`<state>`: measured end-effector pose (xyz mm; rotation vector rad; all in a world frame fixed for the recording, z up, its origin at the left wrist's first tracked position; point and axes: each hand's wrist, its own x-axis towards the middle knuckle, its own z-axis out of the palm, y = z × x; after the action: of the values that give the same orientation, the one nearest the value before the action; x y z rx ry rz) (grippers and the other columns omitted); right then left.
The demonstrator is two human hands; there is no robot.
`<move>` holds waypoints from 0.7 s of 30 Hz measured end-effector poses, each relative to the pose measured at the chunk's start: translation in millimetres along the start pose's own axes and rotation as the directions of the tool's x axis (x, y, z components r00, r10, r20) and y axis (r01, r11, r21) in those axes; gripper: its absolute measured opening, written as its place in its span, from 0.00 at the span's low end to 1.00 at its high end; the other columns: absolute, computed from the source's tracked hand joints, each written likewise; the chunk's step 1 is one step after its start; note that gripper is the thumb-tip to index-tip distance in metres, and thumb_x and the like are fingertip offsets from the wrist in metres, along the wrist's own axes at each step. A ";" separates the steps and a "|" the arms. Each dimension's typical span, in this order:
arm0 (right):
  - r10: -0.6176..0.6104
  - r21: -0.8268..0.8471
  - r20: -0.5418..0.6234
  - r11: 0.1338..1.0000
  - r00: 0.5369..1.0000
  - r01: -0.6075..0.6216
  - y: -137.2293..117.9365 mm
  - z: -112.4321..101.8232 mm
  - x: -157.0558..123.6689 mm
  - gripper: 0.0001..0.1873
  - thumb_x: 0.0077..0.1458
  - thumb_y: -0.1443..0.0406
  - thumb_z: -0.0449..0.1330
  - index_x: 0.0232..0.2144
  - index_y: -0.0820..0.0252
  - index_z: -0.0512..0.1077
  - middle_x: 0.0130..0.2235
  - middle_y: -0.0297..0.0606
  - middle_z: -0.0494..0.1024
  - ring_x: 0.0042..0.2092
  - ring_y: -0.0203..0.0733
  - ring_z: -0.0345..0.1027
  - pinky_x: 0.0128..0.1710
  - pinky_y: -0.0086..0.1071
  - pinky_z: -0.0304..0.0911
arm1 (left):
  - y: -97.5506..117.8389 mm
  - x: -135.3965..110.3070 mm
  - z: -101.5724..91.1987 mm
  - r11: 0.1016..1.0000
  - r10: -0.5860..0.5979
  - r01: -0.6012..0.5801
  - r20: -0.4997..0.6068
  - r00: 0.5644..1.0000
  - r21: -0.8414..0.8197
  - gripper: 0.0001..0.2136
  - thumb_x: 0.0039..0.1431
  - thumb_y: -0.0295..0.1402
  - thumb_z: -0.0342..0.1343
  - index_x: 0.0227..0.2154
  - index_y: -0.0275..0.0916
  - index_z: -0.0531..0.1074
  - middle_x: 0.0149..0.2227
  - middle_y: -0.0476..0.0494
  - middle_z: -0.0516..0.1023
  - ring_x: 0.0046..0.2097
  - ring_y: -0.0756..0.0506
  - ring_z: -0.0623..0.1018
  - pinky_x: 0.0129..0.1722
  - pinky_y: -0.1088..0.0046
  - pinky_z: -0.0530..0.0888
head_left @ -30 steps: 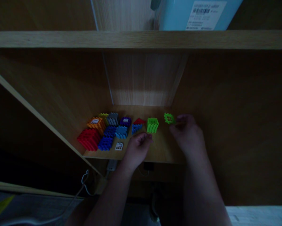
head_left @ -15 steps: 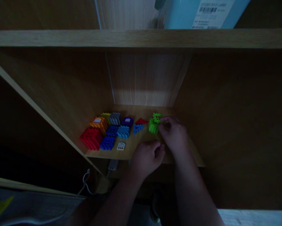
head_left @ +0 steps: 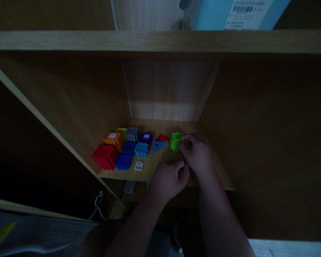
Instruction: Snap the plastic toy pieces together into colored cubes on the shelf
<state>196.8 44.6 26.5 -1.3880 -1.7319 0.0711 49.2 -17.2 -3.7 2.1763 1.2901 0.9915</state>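
Note:
Inside a dim wooden cubby, a green stack of toothed plastic tiles [head_left: 176,141] stands on the shelf floor [head_left: 166,160]. My right hand [head_left: 196,153] is at its right side, fingers pinched against the top green tile. My left hand [head_left: 168,180] rests curled near the shelf's front edge, just left of the right hand; what is in it, if anything, is hidden. To the left lie stacks in red [head_left: 104,157], orange [head_left: 112,139], dark blue [head_left: 123,162], light blue [head_left: 141,149], grey [head_left: 132,134] and purple [head_left: 146,137].
A small white window piece [head_left: 138,165] lies near the front edge. A red triangle tile [head_left: 162,137] sits over a blue one [head_left: 157,145]. A light blue box with a barcode label [head_left: 230,14] stands on the shelf above. A cable [head_left: 97,207] hangs below.
My right hand carried a single green tile from the right over to the green stack and now presses it on top. My left hand drew back toward the front edge.

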 end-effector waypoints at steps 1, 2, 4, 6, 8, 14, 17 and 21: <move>0.001 -0.003 0.004 1.000 1.000 -0.001 0.0 -0.1 0.0 0.10 0.60 0.65 0.61 0.42 0.57 0.80 0.46 0.46 0.81 0.44 0.50 0.77 0.49 0.43 0.70 | -0.2 0.1 0.1 1.000 0.000 0.000 0.001 1.000 0.003 0.14 0.71 0.36 0.54 0.27 0.42 0.68 0.27 0.48 0.78 0.28 0.47 0.75 0.30 0.68 0.59; 0.002 -0.006 0.006 1.000 1.000 -0.002 -0.1 -0.1 0.0 0.10 0.60 0.65 0.61 0.42 0.57 0.80 0.46 0.46 0.81 0.45 0.50 0.77 0.49 0.43 0.70 | -0.2 0.3 0.2 1.000 0.000 0.000 0.003 1.000 0.003 0.14 0.71 0.36 0.53 0.27 0.42 0.69 0.27 0.47 0.78 0.28 0.47 0.75 0.30 0.68 0.59; 0.004 -0.008 0.007 1.000 1.000 -0.004 -0.1 0.0 0.0 0.10 0.60 0.65 0.60 0.42 0.57 0.80 0.46 0.46 0.80 0.45 0.50 0.77 0.49 0.43 0.70 | -0.2 0.5 0.4 1.000 -0.001 0.001 0.005 1.000 -0.001 0.13 0.71 0.36 0.53 0.28 0.43 0.69 0.27 0.47 0.79 0.28 0.46 0.75 0.31 0.68 0.60; 0.006 -0.008 0.010 1.000 1.000 -0.006 0.0 0.1 0.1 0.10 0.60 0.65 0.60 0.42 0.58 0.80 0.46 0.46 0.80 0.44 0.50 0.76 0.48 0.42 0.70 | 0.0 0.5 0.7 1.000 -0.002 0.002 0.003 1.000 -0.002 0.13 0.72 0.36 0.53 0.28 0.43 0.70 0.28 0.47 0.79 0.29 0.46 0.76 0.31 0.68 0.60; 0.004 -0.003 0.008 1.000 1.000 -0.004 0.1 0.2 0.0 0.10 0.60 0.65 0.61 0.42 0.58 0.80 0.45 0.46 0.80 0.43 0.49 0.76 0.47 0.42 0.70 | 0.1 0.2 0.9 1.000 -0.003 0.003 0.001 1.000 0.005 0.13 0.71 0.36 0.53 0.28 0.42 0.69 0.27 0.47 0.78 0.29 0.46 0.75 0.31 0.68 0.60; 0.000 0.013 0.011 1.000 1.000 0.000 -0.2 0.6 -0.1 0.10 0.60 0.64 0.61 0.42 0.57 0.80 0.46 0.45 0.80 0.44 0.49 0.76 0.49 0.42 0.70 | 1.3 0.1 -0.1 1.000 0.000 0.000 0.001 1.000 0.005 0.13 0.71 0.36 0.53 0.28 0.42 0.70 0.28 0.47 0.79 0.29 0.46 0.76 0.30 0.68 0.60; -0.003 0.023 0.018 1.000 1.000 0.003 0.0 1.1 -0.2 0.10 0.61 0.64 0.60 0.42 0.57 0.80 0.46 0.45 0.80 0.44 0.49 0.76 0.49 0.42 0.71 | 1.9 0.6 -0.7 1.000 -0.002 0.002 0.002 1.000 0.006 0.13 0.71 0.36 0.54 0.27 0.42 0.70 0.28 0.47 0.79 0.29 0.46 0.76 0.30 0.68 0.60; -0.014 0.022 0.023 1.000 1.000 0.014 1.3 1.6 -0.4 0.09 0.61 0.64 0.60 0.42 0.56 0.79 0.45 0.45 0.80 0.44 0.50 0.76 0.49 0.42 0.71 | 1.3 0.6 -0.1 1.000 0.016 -0.016 -0.001 1.000 0.008 0.13 0.71 0.35 0.54 0.28 0.42 0.69 0.28 0.47 0.78 0.29 0.46 0.76 0.31 0.68 0.60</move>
<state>196.8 45.5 24.6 -1.3643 -1.7545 0.0981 50.1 -17.3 -2.6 2.1957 1.2806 0.9963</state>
